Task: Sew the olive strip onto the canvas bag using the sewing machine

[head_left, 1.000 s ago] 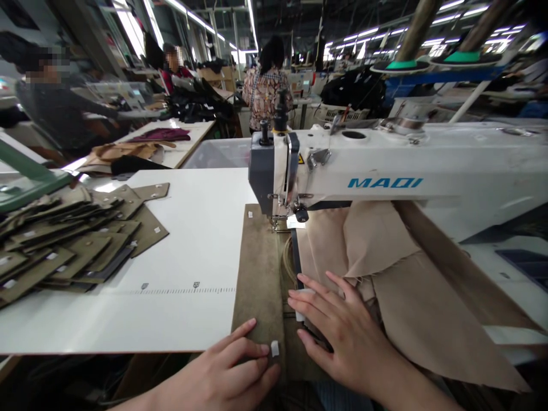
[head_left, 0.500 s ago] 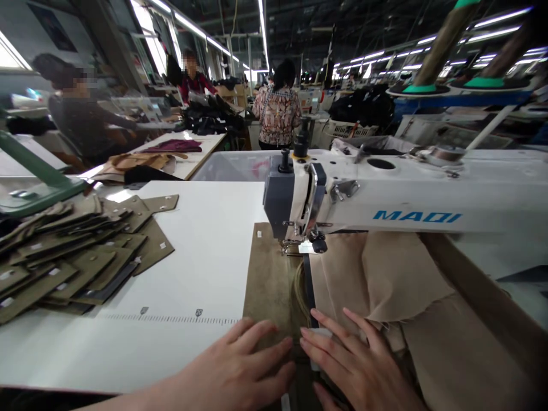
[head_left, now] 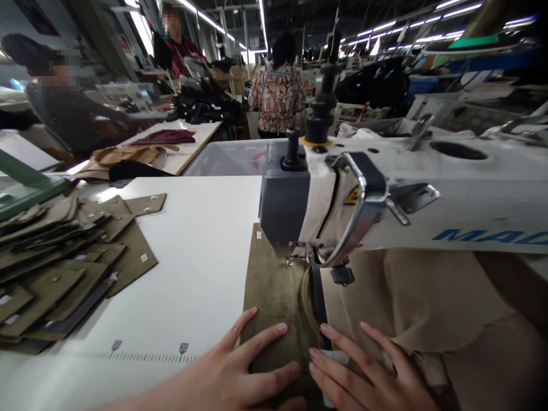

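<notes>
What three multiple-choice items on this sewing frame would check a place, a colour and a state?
1. Where does the stack of cut pieces lie?
A. on the white table, left of the sewing machine
B. under the machine arm
C. on the person's lap

2. What colour is the cloth under the left hand?
A. red
B. olive green
C. white

3. How do the two hands rest?
A. clenched in fists
B. lifted off the cloth
C. flat, fingers spread

Answers: 1 A, the stack sits at the table's left edge. 2 B, the strip running to the needle is olive. 3 C, the left hand and right hand press flat, the right on the tan cloth.
</notes>
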`<control>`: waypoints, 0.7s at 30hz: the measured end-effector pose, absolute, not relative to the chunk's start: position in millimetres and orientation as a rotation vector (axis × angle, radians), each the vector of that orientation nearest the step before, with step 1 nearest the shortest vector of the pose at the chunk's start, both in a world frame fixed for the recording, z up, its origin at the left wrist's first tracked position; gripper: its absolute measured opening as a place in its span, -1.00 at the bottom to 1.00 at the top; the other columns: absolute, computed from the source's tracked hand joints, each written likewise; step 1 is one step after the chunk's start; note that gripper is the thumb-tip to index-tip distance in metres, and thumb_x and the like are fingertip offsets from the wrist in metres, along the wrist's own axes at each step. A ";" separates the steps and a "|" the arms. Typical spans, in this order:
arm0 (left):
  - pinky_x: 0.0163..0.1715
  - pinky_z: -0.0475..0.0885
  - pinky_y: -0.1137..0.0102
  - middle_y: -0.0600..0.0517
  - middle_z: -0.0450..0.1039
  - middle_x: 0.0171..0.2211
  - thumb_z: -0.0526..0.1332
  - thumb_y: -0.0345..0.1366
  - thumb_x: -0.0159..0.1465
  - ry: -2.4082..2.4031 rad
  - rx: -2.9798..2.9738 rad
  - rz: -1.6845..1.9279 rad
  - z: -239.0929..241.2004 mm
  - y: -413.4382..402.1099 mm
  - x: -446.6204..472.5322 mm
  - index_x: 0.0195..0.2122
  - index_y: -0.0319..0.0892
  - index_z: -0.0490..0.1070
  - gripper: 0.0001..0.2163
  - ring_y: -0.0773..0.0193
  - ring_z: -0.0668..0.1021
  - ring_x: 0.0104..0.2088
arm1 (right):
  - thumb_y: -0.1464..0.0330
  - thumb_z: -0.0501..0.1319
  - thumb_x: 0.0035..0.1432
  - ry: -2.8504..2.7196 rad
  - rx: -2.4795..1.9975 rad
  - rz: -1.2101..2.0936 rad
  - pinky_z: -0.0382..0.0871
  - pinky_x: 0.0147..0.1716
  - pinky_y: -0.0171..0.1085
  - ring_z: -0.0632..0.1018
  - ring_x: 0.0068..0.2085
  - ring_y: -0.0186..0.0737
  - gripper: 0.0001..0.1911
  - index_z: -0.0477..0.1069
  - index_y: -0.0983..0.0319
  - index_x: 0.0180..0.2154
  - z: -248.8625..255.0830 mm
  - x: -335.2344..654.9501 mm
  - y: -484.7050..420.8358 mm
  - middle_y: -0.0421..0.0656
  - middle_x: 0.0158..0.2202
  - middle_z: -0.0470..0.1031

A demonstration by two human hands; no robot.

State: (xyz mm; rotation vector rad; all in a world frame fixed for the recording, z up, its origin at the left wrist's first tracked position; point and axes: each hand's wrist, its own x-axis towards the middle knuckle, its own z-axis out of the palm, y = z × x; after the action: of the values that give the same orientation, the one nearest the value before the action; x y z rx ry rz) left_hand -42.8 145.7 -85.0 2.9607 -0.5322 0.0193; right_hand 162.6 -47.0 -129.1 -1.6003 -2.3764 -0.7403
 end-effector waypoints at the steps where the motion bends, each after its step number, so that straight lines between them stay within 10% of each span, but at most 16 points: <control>1: 0.33 0.21 -0.09 0.20 0.37 0.27 0.13 -0.22 0.45 -0.545 2.959 -0.008 -81.9 148.0 -40.6 0.28 0.05 0.31 -0.62 -0.08 0.35 0.31 | 0.53 0.00 0.30 -2.344 -1.614 -0.729 0.22 -0.10 0.01 0.51 0.03 -0.22 -0.56 0.55 -0.02 -0.10 -127.0 165.4 -44.3 -0.53 -0.02 0.58; 11: 0.35 0.05 -0.22 0.14 0.32 0.31 0.33 -0.12 0.28 -0.488 2.841 -0.178 -82.8 169.0 -21.0 0.31 0.01 0.25 -0.42 -0.21 0.26 0.35 | 0.37 0.12 0.25 -2.159 -1.731 -0.459 -0.24 0.38 -0.15 0.48 0.08 -0.23 -0.73 0.53 0.11 -0.08 -123.4 173.6 -22.1 -0.43 -0.01 0.59; 21: 0.31 0.13 -0.13 0.05 0.36 0.29 0.18 -0.01 0.39 -0.421 2.797 -0.127 -93.6 190.1 -2.5 0.28 -0.02 0.31 -0.52 -0.19 0.33 0.29 | 0.38 0.11 0.29 -1.959 -1.771 -0.342 0.04 0.20 -0.16 0.58 -0.06 -0.24 -0.72 0.45 0.11 0.00 -121.0 182.7 -1.5 -0.40 -0.06 0.62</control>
State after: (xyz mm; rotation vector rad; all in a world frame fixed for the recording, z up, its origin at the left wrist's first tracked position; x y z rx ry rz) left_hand -2.5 190.1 -93.6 2.7965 -0.4210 -0.1266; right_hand 182.7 -1.5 -121.0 -1.7707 -1.9591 -0.3419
